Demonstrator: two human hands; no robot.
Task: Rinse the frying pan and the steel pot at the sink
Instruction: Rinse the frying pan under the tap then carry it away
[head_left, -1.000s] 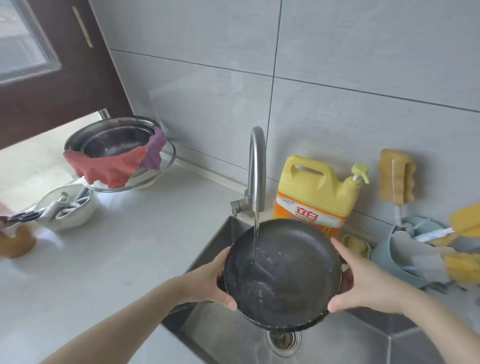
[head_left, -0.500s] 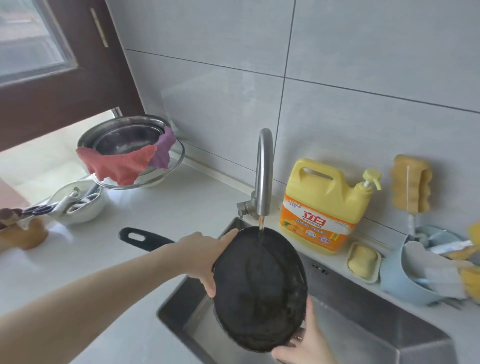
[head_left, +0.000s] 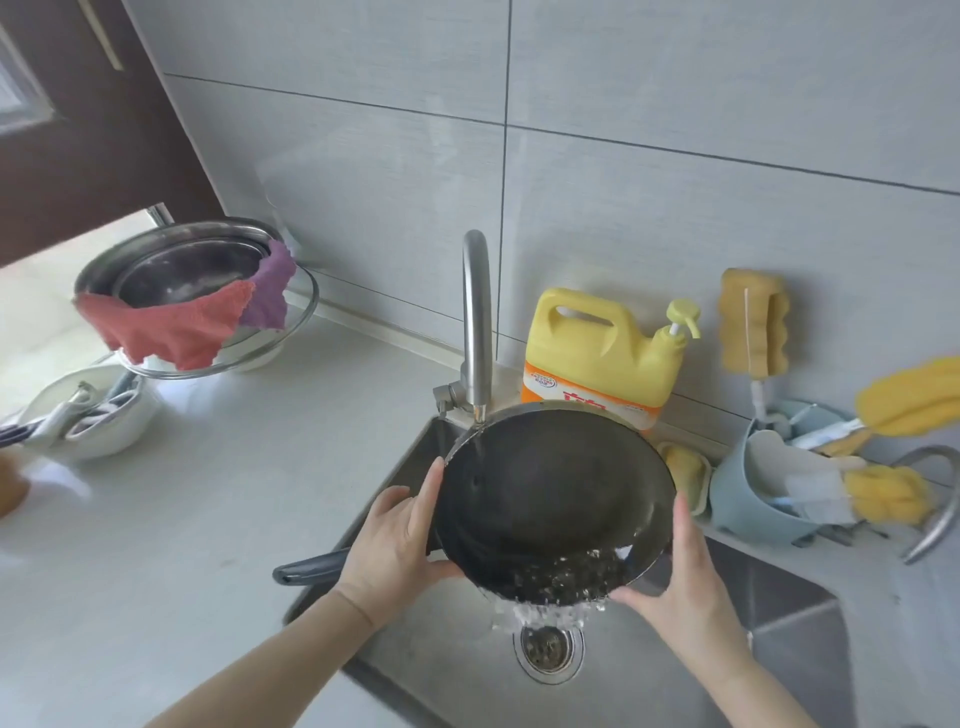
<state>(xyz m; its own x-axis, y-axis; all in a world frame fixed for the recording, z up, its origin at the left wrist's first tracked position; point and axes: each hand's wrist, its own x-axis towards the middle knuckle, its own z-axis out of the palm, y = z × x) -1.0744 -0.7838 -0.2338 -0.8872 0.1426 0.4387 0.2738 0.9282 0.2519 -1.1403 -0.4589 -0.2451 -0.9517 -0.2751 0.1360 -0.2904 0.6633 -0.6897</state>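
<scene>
Both hands, left (head_left: 392, 540) and right (head_left: 675, 582), grip the pan (head_left: 545, 499) tilted under the tap (head_left: 477, 322); water pours off it. The pot (head_left: 182, 265), far left of the tap, is not rinsed yet, I think.

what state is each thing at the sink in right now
frying pan: tilted over the sink, water spilling off its low edge
faucet: running
left hand: holds the pan's left rim
right hand: holds the pan's right rim
sink: wet, drain uncovered
steel pot: on the counter, cloths draped over its rim
detergent bottle: upright behind the pan
</scene>
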